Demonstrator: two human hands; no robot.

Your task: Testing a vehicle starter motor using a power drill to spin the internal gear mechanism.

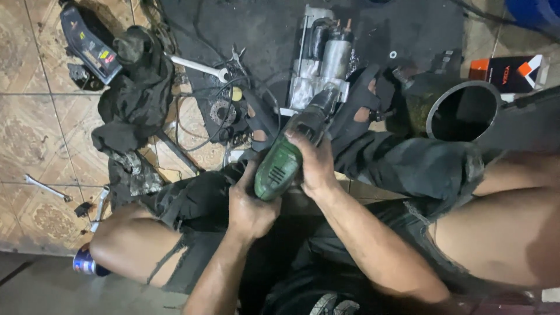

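Black mat [268, 29] covers the floor centre, w/ patterned tile [35, 128] to the left. Metal pipe [461, 111], big and open-mouthed, lies at right near the knee; inside looks dark, contents can't be told. Starter motor [324, 58], silver, lies on the mat just ahead of the hands. Dark rag [137, 87] is heaped left of it. Green drill [289, 154] sits between both hands over the lap, nose pointing at the motor. Right hand [315, 163] is wrapped round the drill's upper body; left hand [251, 204] is clasped on its rear end. Oil bottle [87, 44], dark, lies on tile top left, cap on. Orange-black box [507, 73] is top right, closed. Spray can [84, 262] is by the left knee. Wrench [198, 67] lies beside the rag; small spanner [46, 188] far left.
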